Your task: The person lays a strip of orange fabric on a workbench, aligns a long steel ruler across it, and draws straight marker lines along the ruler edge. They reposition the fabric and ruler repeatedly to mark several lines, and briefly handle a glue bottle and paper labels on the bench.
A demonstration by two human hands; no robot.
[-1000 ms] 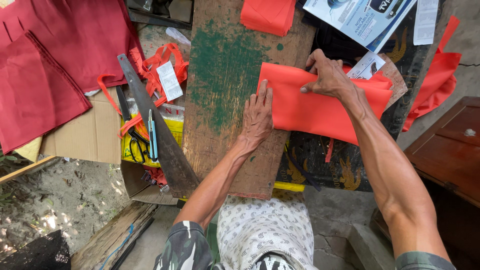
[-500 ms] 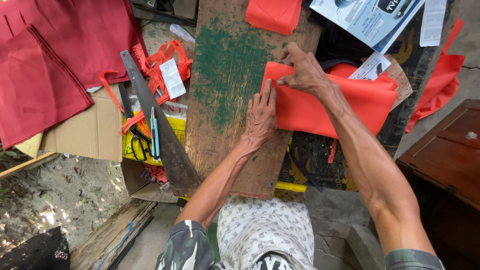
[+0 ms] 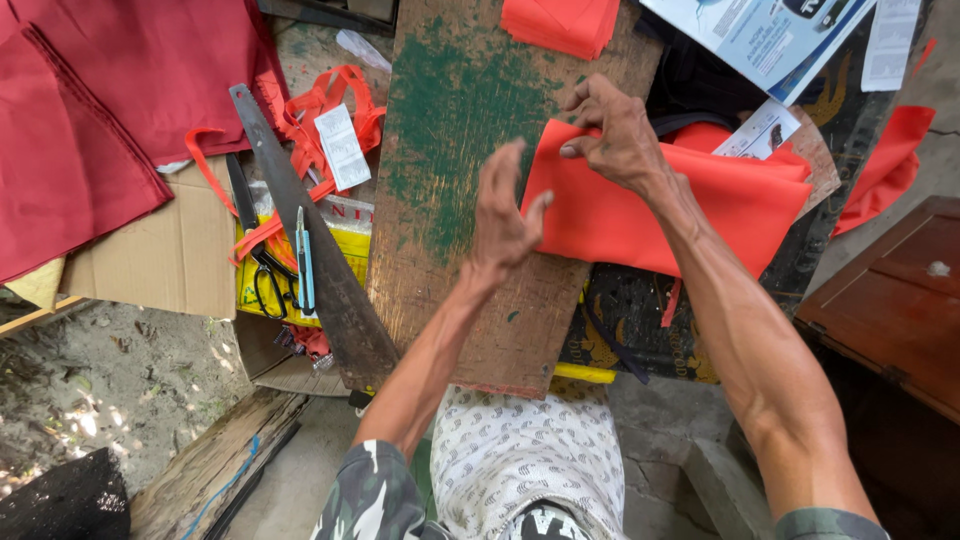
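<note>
Right hand [image 3: 612, 128] at upper centre of the frame, fingers curled and pinching the upper left edge of a flat orange-red fabric piece [image 3: 690, 205]. Fabric piece spread across the right part of a worn wooden board with flaking green paint [image 3: 450, 120] and out past the board's right edge over dark clutter. Left hand [image 3: 502, 212] raised just left of the fabric, fingers loosely spread and half curled, gripping nothing; contact with the fabric's left edge not clear.

Folded stack of orange-red fabric [image 3: 560, 22] at the top edge of the board. Large dark red cloth [image 3: 110, 90] filling the upper left of the frame. Rusty metal saw blade [image 3: 300, 230] lying diagonally left of the board, black-handled scissors [image 3: 262, 270] and a light blue utility knife [image 3: 303, 262] beside it on a yellow package [image 3: 345, 250]. Printed paper sheets [image 3: 760, 35] at upper right. Brown wooden box [image 3: 890, 300] at the right edge.
</note>
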